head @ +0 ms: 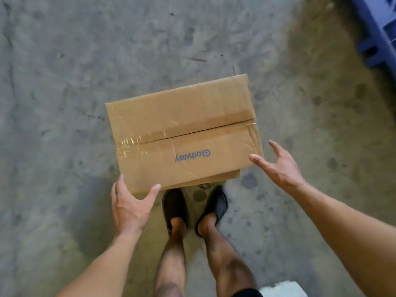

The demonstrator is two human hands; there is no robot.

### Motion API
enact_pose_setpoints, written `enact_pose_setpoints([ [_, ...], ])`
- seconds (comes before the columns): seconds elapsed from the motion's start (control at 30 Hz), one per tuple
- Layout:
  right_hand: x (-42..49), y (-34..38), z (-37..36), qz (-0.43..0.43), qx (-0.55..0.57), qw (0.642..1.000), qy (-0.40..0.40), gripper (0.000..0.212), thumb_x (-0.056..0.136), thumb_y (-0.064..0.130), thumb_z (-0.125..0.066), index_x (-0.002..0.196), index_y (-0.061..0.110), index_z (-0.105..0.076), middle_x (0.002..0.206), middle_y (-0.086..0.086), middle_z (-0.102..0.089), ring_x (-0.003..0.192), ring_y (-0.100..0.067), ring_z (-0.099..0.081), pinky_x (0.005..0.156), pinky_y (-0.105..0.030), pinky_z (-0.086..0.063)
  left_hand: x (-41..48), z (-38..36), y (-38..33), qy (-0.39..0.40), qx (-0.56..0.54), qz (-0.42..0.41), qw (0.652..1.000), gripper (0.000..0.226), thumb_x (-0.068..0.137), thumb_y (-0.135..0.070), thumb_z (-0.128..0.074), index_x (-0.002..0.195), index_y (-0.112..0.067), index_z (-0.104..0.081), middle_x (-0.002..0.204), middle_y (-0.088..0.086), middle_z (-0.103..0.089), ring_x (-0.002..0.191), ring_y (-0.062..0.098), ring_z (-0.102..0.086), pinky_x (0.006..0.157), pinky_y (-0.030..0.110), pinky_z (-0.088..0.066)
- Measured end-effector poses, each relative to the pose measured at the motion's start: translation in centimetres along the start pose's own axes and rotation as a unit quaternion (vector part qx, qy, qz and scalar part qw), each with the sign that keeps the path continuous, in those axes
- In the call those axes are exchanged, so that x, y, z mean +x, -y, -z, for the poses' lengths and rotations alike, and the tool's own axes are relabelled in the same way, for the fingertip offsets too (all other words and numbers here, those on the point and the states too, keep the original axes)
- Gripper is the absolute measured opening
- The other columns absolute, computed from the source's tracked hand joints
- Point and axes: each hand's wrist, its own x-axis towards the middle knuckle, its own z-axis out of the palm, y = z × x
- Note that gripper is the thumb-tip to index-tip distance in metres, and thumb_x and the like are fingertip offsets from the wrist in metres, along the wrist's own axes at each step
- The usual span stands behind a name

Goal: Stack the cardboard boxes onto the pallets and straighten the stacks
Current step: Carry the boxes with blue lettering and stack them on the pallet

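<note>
noting brown taped cardboard box (pixel 182 133) lying flat on grey concrete floor (pixel 64 82), well apart from blue plastic pallet (pixel 377 28). finding left hand (pixel 128 202) spread against its near corner, right hand (pixel 276 163) splayed beside the other, neither gripping. judging lift and stacking as pending.

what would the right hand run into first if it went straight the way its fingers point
Most likely the cardboard box: the open right hand points up and left at its near right corner. The thumb tip overlaps that corner in the picture, but whether it touches is unclear.
</note>
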Motion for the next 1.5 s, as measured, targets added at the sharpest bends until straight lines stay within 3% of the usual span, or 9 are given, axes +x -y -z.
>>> enact_pose_setpoints([
  [0.17, 6.1, -2.4, -3.5, -0.002, 0.005, 1.000, 0.017, 0.109, 0.067, 0.071, -0.078, 0.156, 0.027, -0.033, 0.155, -0.003, -0.044, 0.140, -0.025, -0.043, 0.116, -0.044, -0.036, 5.7, -4.4, 4.3, -0.025, -0.051, 0.061, 0.997, 0.121, 0.067, -0.058, -0.086, 0.156, -0.005, -0.025, 0.158, 0.017, -0.033, 0.146, 0.030, -0.032, 0.120, 0.044, -0.029],
  [0.3, 9.6, -3.3, -5.1, 0.019, 0.052, 0.997, 0.057, 0.112, 0.045, 0.079, -0.083, 0.139, 0.027, -0.052, 0.126, 0.005, -0.066, 0.113, -0.015, -0.064, 0.099, -0.035, -0.052, 9.5, -5.7, 6.9, 0.017, -0.120, 0.070, 0.990, 0.113, 0.051, -0.064, -0.088, 0.141, -0.010, -0.047, 0.134, 0.006, -0.060, 0.123, 0.024, -0.058, 0.100, 0.034, -0.046],
  [0.43, 10.0, -3.5, -6.1, 0.030, 0.137, 0.988, 0.060, 0.078, 0.072, 0.047, -0.085, 0.138, 0.029, -0.048, 0.111, 0.019, -0.062, 0.094, 0.003, -0.061, 0.065, -0.012, -0.050, 10.6, -5.7, 8.9, 0.047, -0.174, 0.057, 0.982, 0.107, 0.044, -0.068, -0.092, 0.134, -0.024, -0.055, 0.121, -0.003, -0.070, 0.112, 0.021, -0.067, 0.097, 0.053, -0.054],
  [0.6, 7.7, -3.7, -5.4, -0.004, 0.215, 0.976, 0.021, 0.089, 0.059, 0.065, -0.087, 0.135, 0.039, -0.049, 0.116, 0.015, -0.063, 0.107, -0.017, -0.064, 0.087, -0.050, -0.057, 9.5, -3.2, 7.0, 0.056, -0.178, 0.015, 0.982, 0.102, 0.047, -0.069, -0.090, 0.132, -0.021, -0.057, 0.116, -0.003, -0.072, 0.107, 0.019, -0.069, 0.096, 0.050, -0.055],
  [0.8, -1.1, -2.0, 2.9, -0.008, 0.309, 0.950, -0.034, 0.086, 0.061, 0.061, -0.088, 0.135, 0.037, -0.052, 0.118, 0.012, -0.062, 0.107, -0.016, -0.063, 0.087, -0.054, -0.058, 7.1, 4.5, -2.1, 0.112, -0.187, -0.045, 0.975, 0.098, 0.045, -0.068, -0.092, 0.126, -0.023, -0.062, 0.112, 0.002, -0.074, 0.098, 0.025, -0.073, 0.081, 0.054, -0.060],
  [1.0, -13.3, -0.7, 13.6, 0.021, 0.415, 0.898, -0.146, 0.079, 0.069, 0.051, -0.085, 0.138, 0.034, -0.052, 0.117, 0.012, -0.065, 0.105, -0.018, -0.067, 0.081, -0.055, -0.060, 1.4, 12.8, -16.5, 0.201, -0.198, -0.176, 0.943, 0.102, 0.039, -0.062, -0.093, 0.127, -0.021, -0.060, 0.114, 0.003, -0.073, 0.095, 0.025, -0.074, 0.068, 0.045, -0.063],
  [1.2, -26.6, -3.7, 20.9, 0.035, 0.515, 0.806, -0.291, 0.061, 0.071, 0.046, -0.086, 0.123, 0.035, -0.057, 0.111, 0.009, -0.070, 0.098, -0.018, -0.069, 0.080, -0.059, -0.059, -7.6, 18.5, -30.4, 0.272, -0.170, -0.330, 0.888, 0.090, 0.037, -0.060, -0.092, 0.114, -0.026, -0.061, 0.108, 0.001, -0.073, 0.094, 0.023, -0.073, 0.068, 0.048, -0.064],
  [1.4, -38.3, -10.5, 24.9, 0.009, 0.573, 0.702, -0.423, 0.073, 0.061, 0.054, -0.086, 0.124, 0.037, -0.054, 0.116, 0.007, -0.068, 0.102, -0.019, -0.068, 0.082, -0.055, -0.059, -20.1, 16.7, -42.2, 0.351, -0.131, -0.475, 0.796, 0.097, 0.034, -0.060, -0.090, 0.121, -0.031, -0.060, 0.110, -0.007, -0.071, 0.094, 0.018, -0.071, 0.064, 0.041, -0.063],
  [1.5, -43.8, -15.8, 25.4, -0.020, 0.595, 0.641, -0.485, 0.101, 0.047, 0.063, -0.088, 0.136, 0.036, -0.051, 0.119, 0.007, -0.068, 0.103, -0.020, -0.069, 0.082, -0.055, -0.060, -27.8, 12.9, -46.9, 0.400, -0.088, -0.527, 0.745, 0.098, 0.036, -0.062, -0.095, 0.124, -0.032, -0.061, 0.112, -0.005, -0.071, 0.097, 0.025, -0.072, 0.062, 0.046, -0.063],
])
